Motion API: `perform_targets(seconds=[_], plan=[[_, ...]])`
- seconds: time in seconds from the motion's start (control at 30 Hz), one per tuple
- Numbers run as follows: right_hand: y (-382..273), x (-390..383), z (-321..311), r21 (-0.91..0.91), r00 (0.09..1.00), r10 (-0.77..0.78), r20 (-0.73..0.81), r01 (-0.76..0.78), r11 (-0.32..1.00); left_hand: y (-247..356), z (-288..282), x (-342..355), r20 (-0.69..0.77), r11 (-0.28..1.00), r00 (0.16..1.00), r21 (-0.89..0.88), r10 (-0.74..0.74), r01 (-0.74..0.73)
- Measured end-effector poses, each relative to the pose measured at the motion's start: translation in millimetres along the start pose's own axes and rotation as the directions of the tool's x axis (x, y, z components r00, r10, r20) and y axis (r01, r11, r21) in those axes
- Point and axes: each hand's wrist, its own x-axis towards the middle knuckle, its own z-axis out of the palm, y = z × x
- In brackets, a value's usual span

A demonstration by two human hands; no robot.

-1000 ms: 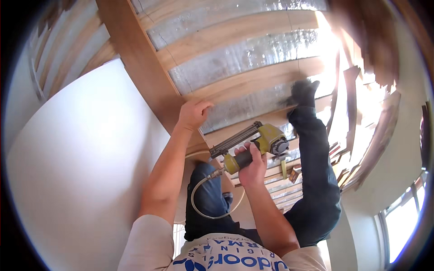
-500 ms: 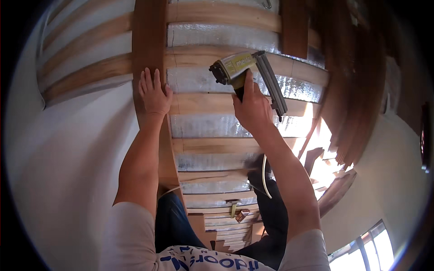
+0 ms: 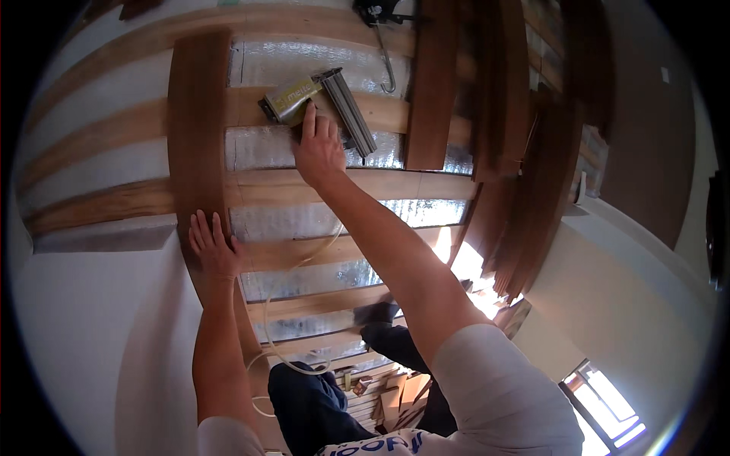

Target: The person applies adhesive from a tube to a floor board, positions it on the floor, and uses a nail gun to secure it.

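In the head view the right hand sits in the upper middle of the frame, fingers wrapped around the grip of a yellow-green nail gun, whose long dark magazine slants down to the right across a pale wooden batten. Half a second ago the gun and that hand were right of centre; now they have travelled up and to the left, and the arm reaches much farther out. The left hand lies open and flat, fingers spread, at the centre left of the frame, pressing on the lower part of a dark brown plank that runs upright across the battens; earlier it pressed the same plank higher in the frame. A pale air hose loops from below the right forearm down toward the dark trousers at the bottom. Silver foil insulation shows between the battens, and more dark planks stand at the upper right.
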Motion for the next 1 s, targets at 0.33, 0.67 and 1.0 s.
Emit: perform_targets(seconds=[0.33, 0.67, 1.0], plan=[[7.9, -20.4, 14.0, 0.045, 0.998, -0.024, 0.054, 0.022, 0.999, 0.1, -3.4, -18.2, -0.045, 0.996, 0.999, -0.085, 0.013, -0.017], [32.7, -0.3, -9.4, -0.007, 0.993, -0.117, -0.005, 0.117, 0.993, 30.6, -8.6, 3.7, -0.137, 0.999, 0.991, -0.032, 0.005, -0.009], [-7.3, -39.1, 23.1, -0.245, 0.974, -0.225, 0.023, 0.223, 0.944, 121.5, -256.9, -227.8, 0.098, 0.723, 0.736, -0.139, -0.67, 0.677]])
